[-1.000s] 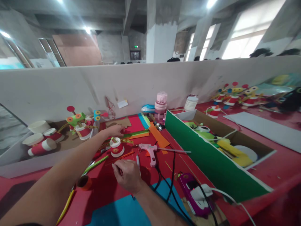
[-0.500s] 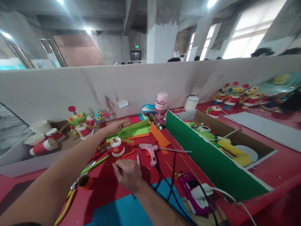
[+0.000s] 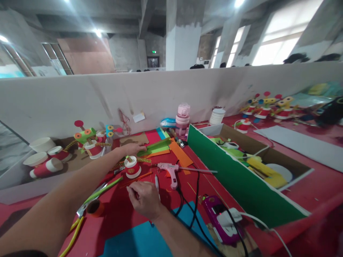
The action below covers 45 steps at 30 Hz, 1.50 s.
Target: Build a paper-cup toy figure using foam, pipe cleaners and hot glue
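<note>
My left hand (image 3: 134,149) reaches across to the far side of the table, its fingers closed on the left end of a sheet of green paper (image 3: 155,146). Orange and yellow sheets lie beneath that paper. Near the table's middle, my right hand (image 3: 144,199) is curled closed; whatever its fingers may hold is hidden. Just beyond it stands a red and white paper cup (image 3: 132,167) with folded yellow paper strips at its sides. A white pen (image 3: 157,182) lies beside the right hand, and a pink glue gun (image 3: 171,173) rests farther right.
Yellow-handled scissors (image 3: 77,223) and a brown roll (image 3: 95,208) lie at left. Blue paper (image 3: 134,241) is in front. Right are a purple power strip (image 3: 219,217) with cables and a green-sided box (image 3: 230,178). Paper-cup figures (image 3: 91,142) stand back left, a pink bottle (image 3: 183,119) behind.
My left hand has moved slightly nearer and closed on the green paper, whose left end has shifted, uncovering brown card behind. My right hand stays almost where it was.
</note>
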Each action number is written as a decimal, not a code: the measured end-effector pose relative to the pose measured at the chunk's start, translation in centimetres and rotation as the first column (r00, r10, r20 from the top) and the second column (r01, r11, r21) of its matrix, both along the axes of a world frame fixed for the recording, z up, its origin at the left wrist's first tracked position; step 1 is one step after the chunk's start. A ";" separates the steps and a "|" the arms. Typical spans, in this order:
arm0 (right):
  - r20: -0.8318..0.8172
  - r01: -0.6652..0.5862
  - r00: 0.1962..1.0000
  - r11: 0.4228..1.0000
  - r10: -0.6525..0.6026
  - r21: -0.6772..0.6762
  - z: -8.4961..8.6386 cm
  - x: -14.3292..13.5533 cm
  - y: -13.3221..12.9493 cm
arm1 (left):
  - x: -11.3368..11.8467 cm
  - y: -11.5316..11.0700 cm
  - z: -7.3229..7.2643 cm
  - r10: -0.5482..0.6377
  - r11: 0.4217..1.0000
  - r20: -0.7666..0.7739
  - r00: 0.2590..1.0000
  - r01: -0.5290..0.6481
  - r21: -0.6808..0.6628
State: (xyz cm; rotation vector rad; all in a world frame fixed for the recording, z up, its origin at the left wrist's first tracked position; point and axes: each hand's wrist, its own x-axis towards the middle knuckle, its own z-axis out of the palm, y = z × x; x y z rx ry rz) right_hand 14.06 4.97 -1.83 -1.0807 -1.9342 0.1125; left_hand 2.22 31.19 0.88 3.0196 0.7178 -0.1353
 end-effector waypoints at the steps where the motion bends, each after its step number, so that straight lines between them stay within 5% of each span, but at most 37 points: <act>1: -0.001 -0.002 1.000 1.000 0.002 0.000 0.0 0.0 0.0 | 0.1 -0.1 0.0 0.003 1.000 -0.020 1.000 -0.002 0.014; 8: 0.000 0.010 1.000 1.000 -0.010 -0.007 0.0 0.0 -0.1 | 0.8 -0.9 0.7 0.054 0.987 -0.104 0.993 -0.037 0.156; 17: 0.014 0.008 1.000 1.000 -0.008 -0.017 0.1 0.0 0.0 | 0.2 -1.0 0.6 0.023 0.996 -0.074 0.997 -0.017 0.085; 22: 0.026 0.020 0.999 0.999 -0.019 -0.025 0.1 0.0 0.0 | 1.3 -1.4 0.4 0.118 0.990 -0.070 0.991 -0.112 0.092; 38: -0.098 -0.035 0.995 0.998 0.030 -0.059 0.6 0.0 -0.4 | 4.2 -0.6 1.2 0.080 0.995 -0.037 0.996 -0.078 0.064; 41: -0.363 -0.003 0.930 0.985 -0.062 -0.175 1.7 1.0 0.2 | 3.7 -0.3 1.4 0.132 0.990 -0.060 0.989 -0.129 0.048; 45: -0.661 0.137 0.666 0.928 -0.345 -0.346 2.5 4.1 4.3 | 3.1 -0.4 1.2 0.147 0.989 -0.044 0.988 -0.147 0.007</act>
